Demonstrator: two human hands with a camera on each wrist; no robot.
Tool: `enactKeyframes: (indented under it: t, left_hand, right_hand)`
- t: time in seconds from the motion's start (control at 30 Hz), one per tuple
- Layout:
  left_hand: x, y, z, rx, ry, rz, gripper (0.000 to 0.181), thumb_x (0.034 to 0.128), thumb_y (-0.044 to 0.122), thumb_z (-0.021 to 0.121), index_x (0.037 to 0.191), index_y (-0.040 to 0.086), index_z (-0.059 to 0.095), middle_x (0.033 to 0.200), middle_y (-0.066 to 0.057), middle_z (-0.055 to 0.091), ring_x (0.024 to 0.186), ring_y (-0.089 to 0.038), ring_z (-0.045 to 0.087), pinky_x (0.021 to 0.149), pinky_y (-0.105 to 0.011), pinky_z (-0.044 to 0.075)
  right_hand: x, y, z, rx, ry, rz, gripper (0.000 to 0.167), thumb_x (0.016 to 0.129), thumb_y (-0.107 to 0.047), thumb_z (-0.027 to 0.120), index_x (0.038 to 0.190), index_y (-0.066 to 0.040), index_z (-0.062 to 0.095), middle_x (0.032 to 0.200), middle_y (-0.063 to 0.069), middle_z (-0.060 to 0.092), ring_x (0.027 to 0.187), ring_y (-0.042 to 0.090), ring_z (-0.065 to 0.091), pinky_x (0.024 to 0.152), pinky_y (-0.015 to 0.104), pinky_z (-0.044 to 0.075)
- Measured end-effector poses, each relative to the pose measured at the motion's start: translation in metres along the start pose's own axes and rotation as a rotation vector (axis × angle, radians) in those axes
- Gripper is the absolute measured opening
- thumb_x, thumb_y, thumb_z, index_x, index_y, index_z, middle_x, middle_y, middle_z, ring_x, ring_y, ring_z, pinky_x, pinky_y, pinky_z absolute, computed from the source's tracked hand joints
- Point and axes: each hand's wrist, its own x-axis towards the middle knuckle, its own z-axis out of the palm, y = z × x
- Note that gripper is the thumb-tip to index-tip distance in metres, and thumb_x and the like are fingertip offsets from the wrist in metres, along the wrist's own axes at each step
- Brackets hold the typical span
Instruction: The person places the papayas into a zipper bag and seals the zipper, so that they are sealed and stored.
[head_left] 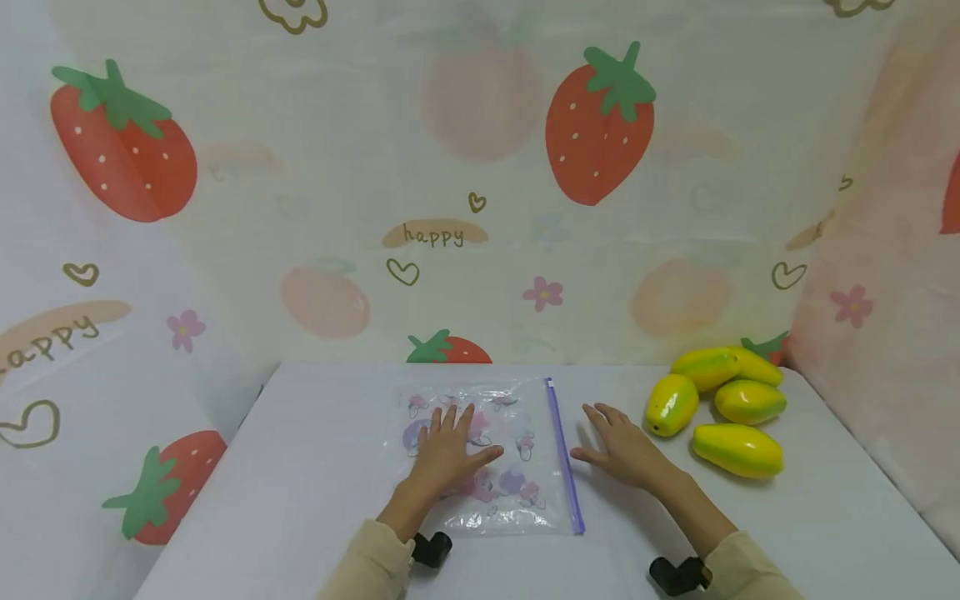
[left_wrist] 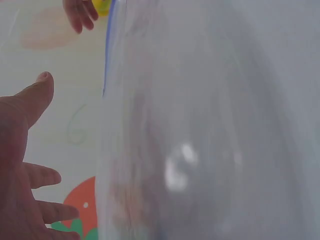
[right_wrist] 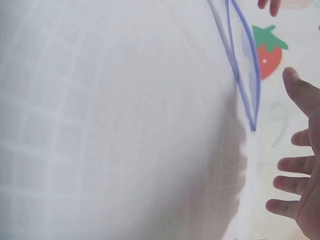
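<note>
Three strawberry-print walls (head_left: 360, 150) enclose your white surface (head_left: 300, 475); "happy" reads at left and again at back centre. Your left grip (head_left: 450, 450), fingers spread wide, lies over the clear bag (head_left: 516, 450) mid-surface; whether it touches cannot be told. Just right of the bag's purple strip (head_left: 558, 417), your right grip (head_left: 621, 446) is spread wide too. Five yellow-green fruits (head_left: 738, 451) lie farther right.

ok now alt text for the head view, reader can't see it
A person's left hand is spread over a clear patterned bag on a white table, the right hand open beside the bag's purple edge. Five yellow fruits lie right, before a strawberry backdrop.
</note>
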Motion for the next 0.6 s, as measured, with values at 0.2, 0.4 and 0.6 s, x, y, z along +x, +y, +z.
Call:
enactKeyframes:
  t: [0.2, 0.4, 0.6]
  left_hand:
    - [0.004, 0.009, 0.006, -0.062, -0.01, 0.02, 0.087, 0.0866, 0.058, 0.061, 0.151, 0.008, 0.032, 0.155, -0.024, 0.031, 0.146, -0.047, 0.021, 0.114, -0.064, 0.02]
    - [0.005, 0.018, 0.008, -0.114, -0.009, 0.05, 0.083, 0.0885, 0.055, 0.061, 0.15, 0.006, 0.034, 0.153, -0.025, 0.034, 0.144, -0.048, 0.025, 0.113, -0.062, 0.023]
    - [0.01, 0.026, 0.013, -0.162, -0.024, 0.052, 0.081, 0.0898, 0.053, 0.06, 0.15, 0.006, 0.034, 0.153, -0.025, 0.036, 0.143, -0.045, 0.027, 0.114, -0.06, 0.025]
  right_hand:
    - [0.001, 0.0, 0.001, 0.006, -0.001, -0.018, 0.078, 0.089, -0.046, 0.066, 0.147, -0.002, 0.038, 0.147, 0.029, 0.039, 0.135, 0.048, 0.038, 0.106, 0.062, 0.035]
    - [0.002, 0.0, 0.002, 0.005, -0.019, -0.04, 0.073, 0.089, -0.043, 0.067, 0.144, -0.001, 0.043, 0.144, 0.029, 0.043, 0.133, 0.047, 0.041, 0.106, 0.061, 0.035]
    - [0.003, 0.0, 0.003, 0.005, -0.052, -0.041, 0.072, 0.087, -0.041, 0.069, 0.142, -0.001, 0.045, 0.144, 0.027, 0.045, 0.133, 0.046, 0.041, 0.106, 0.061, 0.036]
